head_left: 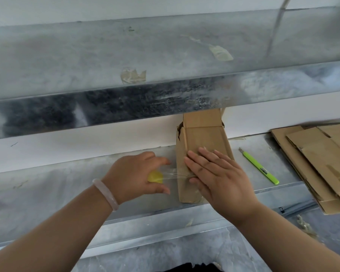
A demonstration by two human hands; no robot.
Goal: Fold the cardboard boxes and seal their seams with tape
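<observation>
A small brown cardboard box [201, 138] lies on the metal shelf [67, 185], its far flaps up against the white wall. My right hand [216, 173] lies flat on the box's near end, fingers straight, pressing it down. My left hand [137, 175] grips a yellow-cored tape roll [155, 176] just left of the box. A clear strip of tape [177, 174] stretches from the roll to the box's left side, under my right fingertips. Most of the roll is hidden by my left hand.
A green utility knife [260, 166] lies on the shelf right of the box. A stack of flat cardboard sheets [326, 165] fills the right end. A galvanized upper shelf [165, 61] overhangs close above, with old tape scraps stuck on it.
</observation>
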